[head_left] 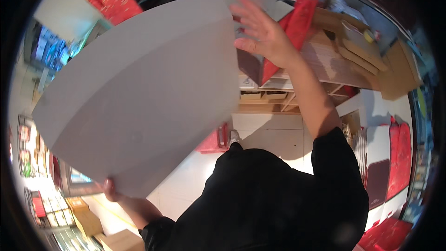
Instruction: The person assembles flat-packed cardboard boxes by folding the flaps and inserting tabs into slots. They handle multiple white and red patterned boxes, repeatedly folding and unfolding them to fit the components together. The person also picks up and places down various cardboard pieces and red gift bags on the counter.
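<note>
A large pale grey flat board [153,97] spreads across the left half of the view, tilted, with a broad curved shadow on its face. My left hand [110,189] grips its lower edge; the thumb lies on the near face and the other fingers are hidden behind. Beside the board's upper right corner, my right hand [262,35] is raised with fingers spread, slightly blurred and holding nothing. Whether a fingertip touches the board's edge I cannot tell. Just beyond that hand stands a red gift bag [297,23], partly covered by it.
A wooden counter [325,60] with shelf compartments runs ahead, carrying opened cardboard boxes [399,69]. Another red bag [113,0] is at the far left. On the floor sits a red container [215,140] near my foot. Cardboard boxes [123,241] lie lower left; red bags [399,158] stand at right.
</note>
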Motion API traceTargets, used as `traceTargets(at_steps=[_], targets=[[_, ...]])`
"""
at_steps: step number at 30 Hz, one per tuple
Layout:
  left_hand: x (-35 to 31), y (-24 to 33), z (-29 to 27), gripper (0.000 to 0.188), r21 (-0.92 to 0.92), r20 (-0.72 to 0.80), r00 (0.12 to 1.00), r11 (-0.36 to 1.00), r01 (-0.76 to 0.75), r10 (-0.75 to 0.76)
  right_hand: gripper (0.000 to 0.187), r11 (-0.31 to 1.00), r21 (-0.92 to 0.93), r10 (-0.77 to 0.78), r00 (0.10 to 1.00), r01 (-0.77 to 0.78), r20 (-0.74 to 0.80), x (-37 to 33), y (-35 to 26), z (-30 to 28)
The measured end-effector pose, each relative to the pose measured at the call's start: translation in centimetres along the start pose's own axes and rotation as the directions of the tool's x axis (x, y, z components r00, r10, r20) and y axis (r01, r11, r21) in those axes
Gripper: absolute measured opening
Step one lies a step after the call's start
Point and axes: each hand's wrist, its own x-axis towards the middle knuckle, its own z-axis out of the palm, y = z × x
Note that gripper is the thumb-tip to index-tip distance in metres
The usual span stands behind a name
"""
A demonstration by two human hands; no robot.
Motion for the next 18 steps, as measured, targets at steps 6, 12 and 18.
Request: traceTargets(at_steps=[6,12,18], targets=[[6.1,-3.4,0.9,0.056,-0.311,0.395,0.917,0.947,0.077,0.055,0.077,0.982,-0.017,-0.187,0.976,0.187,-0.108,-3.7,-2.8,-7.2],[15.5,-10.7,11.0,0.058,-0.381,0.711,0.702,0.865,0.326,0.048,0.092,0.975,-0.060,-0.216,0.859,0.213,-0.464,-9.9,-5.7,-13.4],[18.9,-16.1,30.9,0.067,0.163,0.558,0.805,0.978,0.132,-0.202,0.087,0.874,-0.484,-0.417,0.567,0.036,-0.711,-19.4,-13.4,-14.4]])
